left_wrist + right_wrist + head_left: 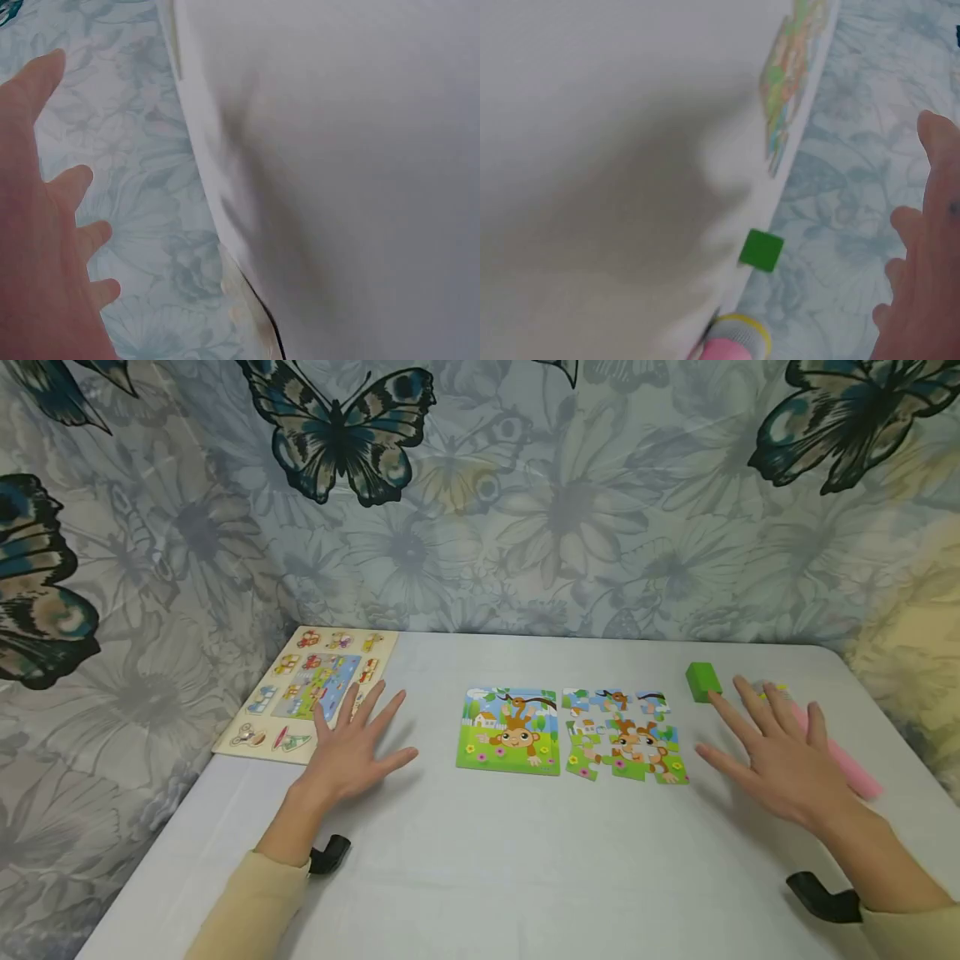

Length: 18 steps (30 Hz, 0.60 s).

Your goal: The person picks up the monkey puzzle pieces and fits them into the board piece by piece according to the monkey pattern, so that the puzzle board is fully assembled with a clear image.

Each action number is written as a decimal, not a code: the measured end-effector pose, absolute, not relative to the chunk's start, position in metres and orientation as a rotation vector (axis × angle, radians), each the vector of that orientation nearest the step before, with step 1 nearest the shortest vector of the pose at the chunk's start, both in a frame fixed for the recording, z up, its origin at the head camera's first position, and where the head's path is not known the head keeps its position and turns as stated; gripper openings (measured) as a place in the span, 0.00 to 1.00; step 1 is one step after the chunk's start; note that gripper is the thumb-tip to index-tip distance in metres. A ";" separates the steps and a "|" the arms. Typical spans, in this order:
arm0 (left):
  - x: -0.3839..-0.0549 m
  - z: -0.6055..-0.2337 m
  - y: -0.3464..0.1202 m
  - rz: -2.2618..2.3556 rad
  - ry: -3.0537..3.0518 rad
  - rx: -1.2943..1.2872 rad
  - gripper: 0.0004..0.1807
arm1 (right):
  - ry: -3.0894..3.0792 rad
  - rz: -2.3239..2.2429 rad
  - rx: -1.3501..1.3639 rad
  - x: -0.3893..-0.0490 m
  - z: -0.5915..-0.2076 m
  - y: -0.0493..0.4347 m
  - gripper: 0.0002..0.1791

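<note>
My left hand (348,756) is spread with straight fingers above the table, holding nothing. Its fingertips overlap the near right corner of a cream board (232,739) with small printed pictures, as seen from the head. In the middle lies a complete monkey picture puzzle (508,732). Right beside it are loose jigsaw pieces (630,739) of a like monkey picture, laid out with gaps. My right hand (787,764) is also spread and holds nothing. Near its fingertips stands a green block (702,682). Partly hidden behind that hand is a pink cylindrical thing (855,768) with a yellow-rimmed end (754,330).
A white-covered table (510,860) carries everything. Floral cloth with butterflies (480,527) rises behind it and along the left side. Black curved wrist mounts (825,897) stick out near both cuffs.
</note>
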<state>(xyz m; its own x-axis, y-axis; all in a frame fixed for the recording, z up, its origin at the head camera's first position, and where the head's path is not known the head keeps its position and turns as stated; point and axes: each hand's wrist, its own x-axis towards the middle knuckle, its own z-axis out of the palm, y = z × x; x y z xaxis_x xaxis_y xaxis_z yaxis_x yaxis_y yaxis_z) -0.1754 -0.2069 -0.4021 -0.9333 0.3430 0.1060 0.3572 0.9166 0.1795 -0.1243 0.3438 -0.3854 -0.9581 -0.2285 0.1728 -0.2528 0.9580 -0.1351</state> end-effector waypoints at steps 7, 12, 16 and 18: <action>-0.187 -0.408 -0.190 -0.580 -2.999 -0.553 0.49 | -2.849 0.398 0.466 -0.150 -0.386 0.317 0.44; -0.196 -0.417 -0.183 -0.925 -2.900 -0.604 0.46 | -2.840 0.536 0.537 -0.171 -0.391 0.296 0.44; -0.206 -0.424 -0.178 -1.162 -2.782 -0.649 0.45 | -2.772 0.634 0.608 -0.190 -0.394 0.284 0.42; -0.210 -0.429 -0.175 -1.235 -2.750 -0.659 0.45 | -2.753 0.703 0.626 -0.198 -0.395 0.278 0.40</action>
<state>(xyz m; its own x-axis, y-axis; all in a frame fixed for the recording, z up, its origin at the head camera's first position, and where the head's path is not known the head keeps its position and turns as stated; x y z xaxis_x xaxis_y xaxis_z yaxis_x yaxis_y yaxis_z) -0.2104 -0.1750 -0.4288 -0.9074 0.3578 0.2205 0.4024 0.5886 0.7011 -0.1980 0.2785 -0.3953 -0.8819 -0.3461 0.3202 -0.4573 0.7935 -0.4017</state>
